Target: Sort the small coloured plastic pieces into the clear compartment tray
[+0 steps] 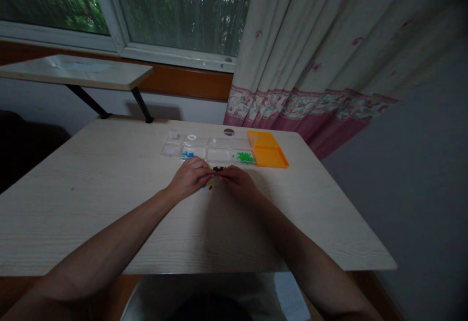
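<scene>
My left hand (192,177) and my right hand (237,180) meet over the middle of the table, fingertips pinched together. Whatever they hold between them is too small and hidden to make out. Just behind the fingertips lie small dark brown pieces (218,168). Under my left hand, bits of blue (204,186) and yellow show, and a tiny dark piece (210,188) lies close by. Beyond the hands stands a clear divided plastic tray (219,154), with small blue pieces (187,155) in a left compartment and small green pieces (244,157) in a right one.
An orange plastic tray (270,157) adjoins the clear tray on the right. Behind them lies a round dark disc (228,132). A raised shelf (120,75) on black legs stands at the back left of the table (127,175). A curtain (288,67) hangs behind the table.
</scene>
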`<state>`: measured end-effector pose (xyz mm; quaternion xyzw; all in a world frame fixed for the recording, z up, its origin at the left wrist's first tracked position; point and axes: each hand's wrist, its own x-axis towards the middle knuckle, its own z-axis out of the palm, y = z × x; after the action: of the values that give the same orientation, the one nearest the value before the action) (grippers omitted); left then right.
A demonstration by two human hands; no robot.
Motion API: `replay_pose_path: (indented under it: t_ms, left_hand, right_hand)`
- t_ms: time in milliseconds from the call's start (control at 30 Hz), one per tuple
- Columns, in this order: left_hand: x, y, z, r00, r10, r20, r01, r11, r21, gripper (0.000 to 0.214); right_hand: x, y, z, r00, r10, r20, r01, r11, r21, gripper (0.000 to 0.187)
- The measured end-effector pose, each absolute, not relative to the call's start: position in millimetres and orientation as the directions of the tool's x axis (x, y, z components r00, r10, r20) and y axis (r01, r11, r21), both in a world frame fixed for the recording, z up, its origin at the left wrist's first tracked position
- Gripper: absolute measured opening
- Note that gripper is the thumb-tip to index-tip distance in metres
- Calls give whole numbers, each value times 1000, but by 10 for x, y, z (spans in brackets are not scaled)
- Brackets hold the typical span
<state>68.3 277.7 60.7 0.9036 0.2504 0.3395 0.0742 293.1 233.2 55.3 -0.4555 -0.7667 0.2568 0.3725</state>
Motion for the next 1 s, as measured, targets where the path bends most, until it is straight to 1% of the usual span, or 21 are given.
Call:
replay_pose_path:
  t_ms: [133,333,533,767,1000]
  left_hand:
    - [681,2791,585,622,505,598,415,-860,295,21]
    - [673,2812,569,616,517,594,438,-852,287,20]
    - [679,2816,565,612,544,575,434,-838,330,21]
    - [688,2833,530,560,570,602,389,-822,416,22]
    - [668,2856,504,555,568,608,394,-823,409,24]
  right_hand:
    - [2921,2334,566,-324,879,350,499,473,-726,27]
    - [2901,2329,589,-361,874,326,517,479,-709,32]
    - [2907,2322,547,-388,857,340,507,506,-698,37]
    - [2911,2309,506,-430,821,376,519,565,-641,43]
    - [2907,2285,515,-464,805,369,549,588,-594,51]
